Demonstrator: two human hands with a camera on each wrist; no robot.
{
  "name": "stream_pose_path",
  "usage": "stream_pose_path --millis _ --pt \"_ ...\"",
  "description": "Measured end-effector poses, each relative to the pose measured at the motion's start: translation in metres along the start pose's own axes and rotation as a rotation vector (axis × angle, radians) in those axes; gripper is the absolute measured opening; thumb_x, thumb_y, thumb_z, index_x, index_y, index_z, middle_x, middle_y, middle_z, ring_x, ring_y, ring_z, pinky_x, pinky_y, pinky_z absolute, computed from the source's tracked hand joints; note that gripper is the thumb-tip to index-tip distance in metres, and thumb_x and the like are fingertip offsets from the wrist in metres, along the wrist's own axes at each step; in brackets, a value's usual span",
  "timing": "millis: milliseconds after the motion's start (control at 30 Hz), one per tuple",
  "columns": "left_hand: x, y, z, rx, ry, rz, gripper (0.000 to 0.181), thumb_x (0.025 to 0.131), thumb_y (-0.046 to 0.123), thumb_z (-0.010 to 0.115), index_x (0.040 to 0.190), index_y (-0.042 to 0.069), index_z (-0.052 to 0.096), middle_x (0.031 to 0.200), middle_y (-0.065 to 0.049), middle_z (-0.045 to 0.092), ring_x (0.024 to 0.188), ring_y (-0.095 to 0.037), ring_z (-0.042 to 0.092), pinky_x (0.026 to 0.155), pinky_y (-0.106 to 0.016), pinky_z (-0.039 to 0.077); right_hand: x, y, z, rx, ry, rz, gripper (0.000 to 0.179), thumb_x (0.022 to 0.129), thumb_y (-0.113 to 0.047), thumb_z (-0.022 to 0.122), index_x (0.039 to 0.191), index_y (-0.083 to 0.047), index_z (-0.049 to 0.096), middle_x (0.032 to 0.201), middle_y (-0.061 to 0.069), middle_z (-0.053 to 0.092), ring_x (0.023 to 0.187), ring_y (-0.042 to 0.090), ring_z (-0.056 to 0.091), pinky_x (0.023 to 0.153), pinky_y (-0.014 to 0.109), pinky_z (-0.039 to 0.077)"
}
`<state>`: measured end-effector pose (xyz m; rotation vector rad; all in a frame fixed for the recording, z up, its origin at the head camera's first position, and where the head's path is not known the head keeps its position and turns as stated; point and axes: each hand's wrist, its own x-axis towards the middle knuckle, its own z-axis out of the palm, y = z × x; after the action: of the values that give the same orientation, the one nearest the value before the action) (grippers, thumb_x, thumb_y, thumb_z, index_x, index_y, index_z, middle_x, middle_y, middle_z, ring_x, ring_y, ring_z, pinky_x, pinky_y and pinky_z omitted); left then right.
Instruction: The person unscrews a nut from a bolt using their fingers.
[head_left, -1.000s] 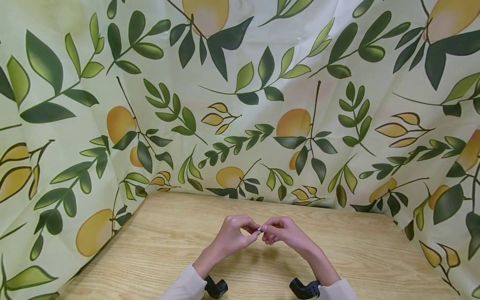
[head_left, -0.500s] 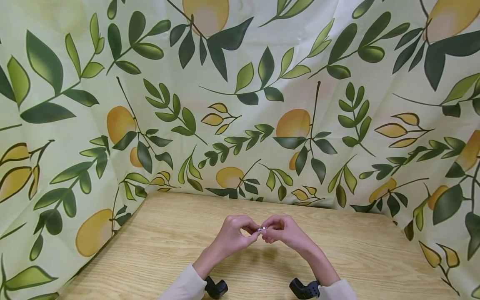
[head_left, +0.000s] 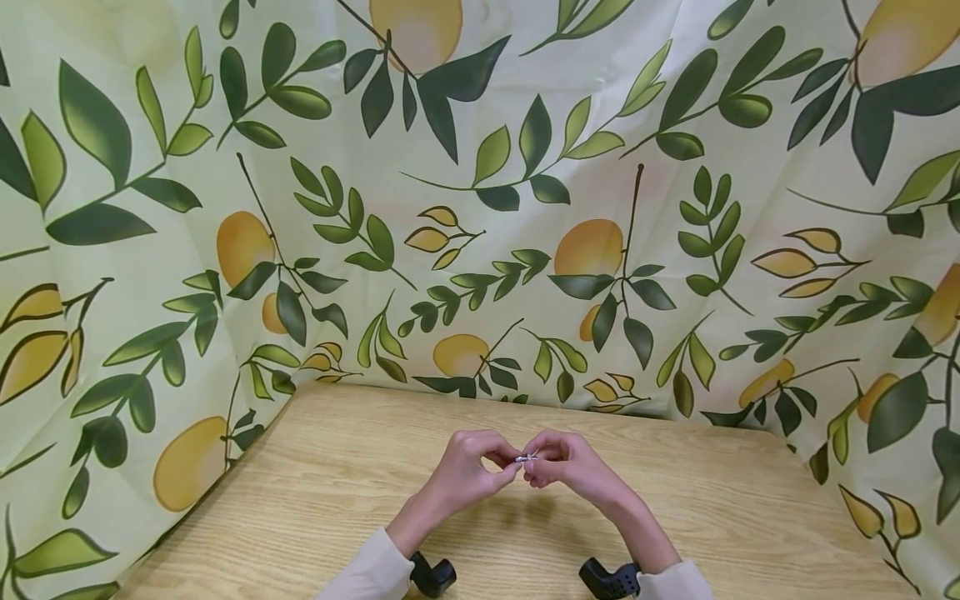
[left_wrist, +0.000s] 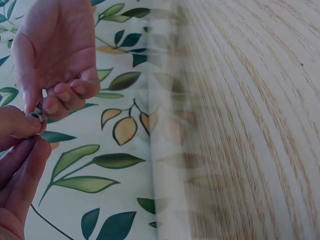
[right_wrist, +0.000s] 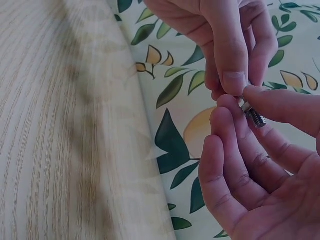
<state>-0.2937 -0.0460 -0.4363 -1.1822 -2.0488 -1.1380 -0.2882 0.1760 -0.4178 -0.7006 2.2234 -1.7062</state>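
A small metal bolt (right_wrist: pixel 257 119) shows its threaded end between the two hands in the right wrist view. My left hand (head_left: pixel 467 473) pinches the bolt's other end with thumb and fingertips, which cover it. From the right, my right hand (head_left: pixel 566 462) holds the threaded part between its thumb (right_wrist: pixel 280 106) and curled fingers. A pale ring-like piece, like a nut, sits on the bolt right at the right thumb tip. In the left wrist view, only a dark glint of the metal shows at the meeting fingertips. Both hands are raised over the wooden table (head_left: pixel 360 433).
A cloth (head_left: pixel 480 208) printed with fruit and leaves hangs behind and along both sides of the table. Black curved wrist mounts (head_left: pixel 433 577) stick out near each sleeve at the front.
The right thumb and fingertips have shifted slightly on the bolt, and more of the metal now shows between the hands. The left hand stays almost still.
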Motion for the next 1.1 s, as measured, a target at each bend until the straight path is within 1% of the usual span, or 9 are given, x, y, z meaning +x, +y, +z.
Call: stream_pose_path --millis 133,267,400,467,567,733,900,1000,1100 --pt "0.0005 0.0003 0.0001 0.006 -0.002 0.004 0.012 0.081 -0.003 0.081 0.086 0.007 0.077 0.082 -0.002 0.078 0.072 -0.002 0.072 0.067 -0.013 0.06 0.0011 0.0023 -0.0003 0.014 0.005 0.001 0.031 0.095 -0.014 0.073 0.114 0.007 0.061 0.089 0.0 0.075 0.08 0.012 0.071 0.078 0.029 0.063" --pt "0.0007 -0.0004 0.0002 0.01 0.007 0.017 0.012 0.081 -0.003 0.081 0.085 0.007 0.077 0.081 -0.002 0.077 0.071 -0.002 0.072 0.067 -0.012 0.059 0.0017 0.0033 -0.0006 -0.012 0.007 0.02 0.031 0.099 -0.02 0.068 0.114 0.007 0.063 0.089 0.004 0.075 0.08 0.015 0.071 0.078 0.03 0.064" --pt "0.0005 -0.001 0.0004 0.009 0.016 0.025 0.012 0.08 -0.004 0.081 0.084 0.007 0.077 0.08 -0.002 0.077 0.071 -0.002 0.072 0.067 -0.012 0.059 0.0019 0.0028 -0.0005 -0.028 0.0 0.039 0.035 0.102 -0.022 0.061 0.11 0.012 0.066 0.088 0.006 0.073 0.08 0.015 0.071 0.076 0.026 0.064" --pt "0.0002 -0.0009 0.0004 0.005 0.016 0.026 0.013 0.08 -0.004 0.081 0.084 0.007 0.077 0.08 -0.002 0.077 0.07 -0.002 0.072 0.067 -0.012 0.059 0.0013 0.0025 -0.0002 -0.019 -0.004 0.042 0.034 0.102 -0.02 0.061 0.108 0.013 0.066 0.088 0.007 0.073 0.079 0.014 0.07 0.076 0.025 0.063" --pt "0.0 -0.0003 0.0001 0.007 0.013 0.024 0.013 0.08 -0.004 0.081 0.084 0.007 0.077 0.081 -0.002 0.077 0.071 -0.002 0.072 0.067 -0.011 0.059 0.0002 0.002 0.0 -0.009 -0.004 0.038 0.033 0.102 -0.021 0.063 0.109 0.011 0.066 0.088 0.008 0.073 0.079 0.013 0.07 0.076 0.026 0.064" --pt "-0.0001 0.0011 -0.0008 0.006 0.004 0.011 0.012 0.081 -0.004 0.081 0.085 0.007 0.077 0.082 -0.003 0.078 0.071 -0.002 0.072 0.067 -0.013 0.06 -0.0004 0.0014 0.0001 -0.006 0.001 0.001 0.031 0.099 -0.016 0.067 0.114 0.011 0.062 0.09 0.011 0.075 0.08 0.014 0.072 0.078 0.03 0.064" --pt "-0.0001 0.0013 -0.001 0.002 0.006 0.009 0.012 0.08 -0.004 0.081 0.085 0.007 0.077 0.081 -0.003 0.078 0.071 -0.001 0.072 0.066 -0.012 0.059 -0.0001 0.002 0.0006 -0.001 0.009 -0.008 0.033 0.095 -0.011 0.072 0.115 0.011 0.059 0.086 0.006 0.074 0.077 0.011 0.07 0.077 0.03 0.063" --pt "0.0 0.0011 -0.0006 0.002 0.011 0.017 0.012 0.08 -0.003 0.081 0.085 0.007 0.077 0.08 -0.002 0.077 0.07 -0.002 0.072 0.066 -0.012 0.059 -0.0002 0.0018 0.0004 -0.009 0.016 0.012 0.035 0.095 -0.015 0.073 0.117 0.009 0.061 0.085 0.004 0.073 0.078 0.013 0.07 0.077 0.032 0.063" --pt "0.0003 0.001 -0.0001 0.002 0.014 0.022 0.011 0.08 -0.003 0.081 0.084 0.007 0.077 0.08 -0.002 0.077 0.07 -0.002 0.072 0.066 -0.012 0.06 -0.0002 0.0016 -0.0004 -0.029 0.018 0.039 0.033 0.099 -0.022 0.069 0.115 0.007 0.066 0.085 0.003 0.073 0.078 0.014 0.071 0.077 0.031 0.064"
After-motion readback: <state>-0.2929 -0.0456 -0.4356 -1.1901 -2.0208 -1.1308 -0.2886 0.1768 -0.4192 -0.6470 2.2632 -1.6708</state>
